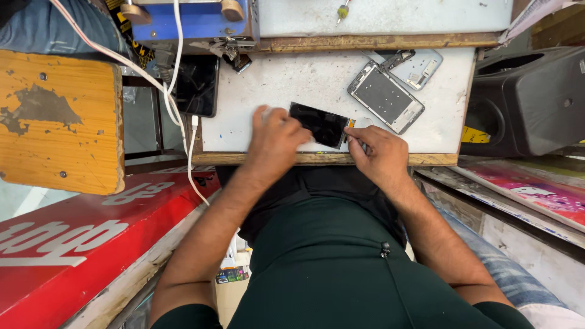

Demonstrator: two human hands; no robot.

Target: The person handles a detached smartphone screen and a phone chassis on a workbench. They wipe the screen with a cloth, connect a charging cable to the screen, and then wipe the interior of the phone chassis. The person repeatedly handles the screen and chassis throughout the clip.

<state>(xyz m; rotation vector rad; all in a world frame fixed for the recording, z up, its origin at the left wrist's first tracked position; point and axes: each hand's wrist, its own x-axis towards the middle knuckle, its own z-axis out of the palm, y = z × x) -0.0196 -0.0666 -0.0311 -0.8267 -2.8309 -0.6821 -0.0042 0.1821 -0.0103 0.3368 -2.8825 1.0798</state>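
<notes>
A black phone screen panel (322, 123) lies on the white worktop (286, 85) near its front edge. My left hand (274, 141) rests on the panel's left end and holds it down. My right hand (378, 153) is at the panel's right end, its fingertips pinched at a small orange ribbon connector (350, 124); whether it holds a thin tool I cannot tell. A silver phone frame (385, 96) lies opened just beyond, to the right, with a second metal back part (420, 66) behind it.
A black phone (197, 85) with a white cable (190, 152) lies at the worktop's left edge. A blue machine (195, 18) stands at the back left. A worn wooden stool (58, 119) is left, a black speaker (530, 100) right, a red board (85, 244) below left.
</notes>
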